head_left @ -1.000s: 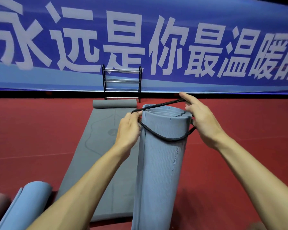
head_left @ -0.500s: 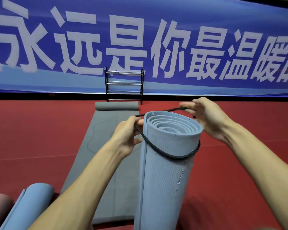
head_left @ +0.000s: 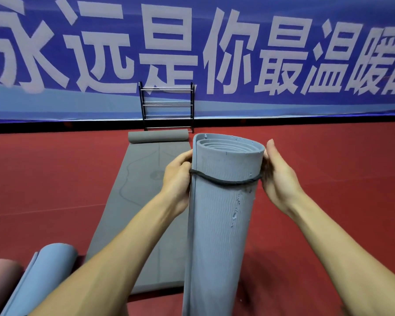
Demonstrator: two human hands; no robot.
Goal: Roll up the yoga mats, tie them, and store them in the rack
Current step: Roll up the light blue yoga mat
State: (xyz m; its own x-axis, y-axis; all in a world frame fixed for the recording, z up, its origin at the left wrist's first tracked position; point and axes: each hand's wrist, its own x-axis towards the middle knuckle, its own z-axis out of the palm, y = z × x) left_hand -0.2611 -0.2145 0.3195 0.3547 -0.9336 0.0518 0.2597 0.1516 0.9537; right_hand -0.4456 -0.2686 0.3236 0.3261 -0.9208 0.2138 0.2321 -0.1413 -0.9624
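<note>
Red floor (head_left: 55, 179), blue banner (head_left: 214, 106) along back wall, black rack (head_left: 168, 108) with metal bars standing against it, no mats seen on the bars. Grey mat (head_left: 141, 201) lies flat between person and rack, far end partly rolled up just before the rack's foot. Lower left: light blue roll (head_left: 43, 277) lying on floor, pinkish roll (head_left: 0, 277) beside it, cut by frame edge. Rolled mat (head_left: 221, 213), blue-grey, held in front centre, covers the right edge of the grey mat; long axis upright, leaning slightly, open spiral end up toward camera, lower end out of frame. Black cord (head_left: 226, 181) loops around it a little below the top rim. Left hand (head_left: 177, 176) grips roll's left side at cord level, thumb curled on the front, fingers hidden behind. Right hand (head_left: 277, 176) grips right side at the cord, fingers wrapped behind; can't tell if either pinches the cord. Banner white characters read 远是你最温暖, first and last glyphs cut off
</note>
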